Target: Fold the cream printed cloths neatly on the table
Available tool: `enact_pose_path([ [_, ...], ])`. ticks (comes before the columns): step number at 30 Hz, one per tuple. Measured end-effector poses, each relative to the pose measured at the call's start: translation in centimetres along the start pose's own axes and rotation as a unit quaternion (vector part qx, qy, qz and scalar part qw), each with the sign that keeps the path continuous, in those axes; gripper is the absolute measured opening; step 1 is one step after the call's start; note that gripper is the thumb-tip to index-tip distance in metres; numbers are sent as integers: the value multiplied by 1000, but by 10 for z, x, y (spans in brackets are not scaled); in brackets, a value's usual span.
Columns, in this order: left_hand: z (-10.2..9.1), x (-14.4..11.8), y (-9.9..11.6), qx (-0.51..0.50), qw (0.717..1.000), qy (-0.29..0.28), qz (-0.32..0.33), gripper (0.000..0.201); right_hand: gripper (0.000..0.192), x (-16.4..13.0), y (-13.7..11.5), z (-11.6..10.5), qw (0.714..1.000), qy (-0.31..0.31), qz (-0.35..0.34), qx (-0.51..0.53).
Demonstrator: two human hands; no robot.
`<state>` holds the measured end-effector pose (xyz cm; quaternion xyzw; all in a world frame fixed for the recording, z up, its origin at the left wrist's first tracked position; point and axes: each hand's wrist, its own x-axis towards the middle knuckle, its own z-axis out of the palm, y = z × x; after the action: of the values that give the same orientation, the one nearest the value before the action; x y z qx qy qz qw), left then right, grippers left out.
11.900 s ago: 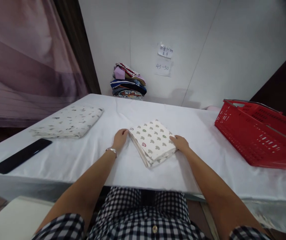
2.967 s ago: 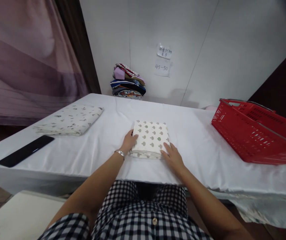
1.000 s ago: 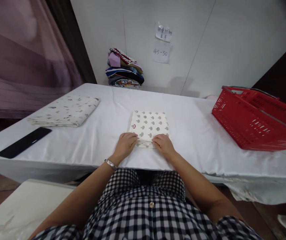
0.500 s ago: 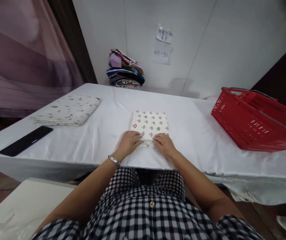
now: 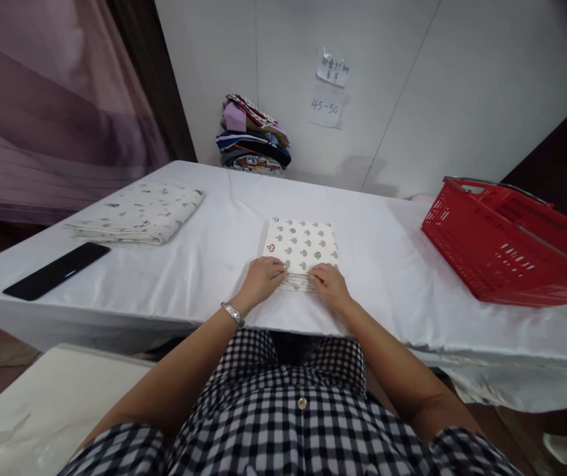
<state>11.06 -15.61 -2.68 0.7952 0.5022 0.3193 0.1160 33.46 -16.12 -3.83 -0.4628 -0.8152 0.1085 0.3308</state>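
A folded cream cloth (image 5: 303, 244) printed with grey, red and green mushrooms lies on the white-covered table in front of me. Its layered near edge faces my body. My left hand (image 5: 263, 276) pinches that edge at the left, thumb and fingers closed on the layers. At the right of the same edge, my right hand (image 5: 330, 283) grips the cloth in a similar pinch. Both wrists rest low over the table, and the fingers partly hide the cloth's near corners.
A second folded patterned cloth (image 5: 144, 215) and a black phone-like slab (image 5: 57, 271) lie to the left. A red basket (image 5: 501, 251) stands at the right. Against the wall is a stack of folded fabrics (image 5: 253, 142). A white surface (image 5: 65, 396) sits below left.
The view has shifted slightly. At the near edge, the fingers have lifted the cloth's upper layers a little, showing more of the printed layer beneath. Both hands keep hold.
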Motion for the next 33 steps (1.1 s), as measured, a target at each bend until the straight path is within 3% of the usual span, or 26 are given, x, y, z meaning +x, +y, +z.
enact_pose_path([
  [6,2,0,-2,-43,999,12,-22,18,22,-3,-1,-1,1000,7,-4,9],
  [13,-2,-5,-1,-1,1000,7,5,19,17,-5,-2,-3,999,6,-40,6],
  [19,-5,-6,2,33,999,0,37,21,17,-4,-1,-1,1000,2,-25,2],
  [33,-4,-5,-2,12,999,-14,42,15,19,-7,4,-3,998,4,-45,-49],
])
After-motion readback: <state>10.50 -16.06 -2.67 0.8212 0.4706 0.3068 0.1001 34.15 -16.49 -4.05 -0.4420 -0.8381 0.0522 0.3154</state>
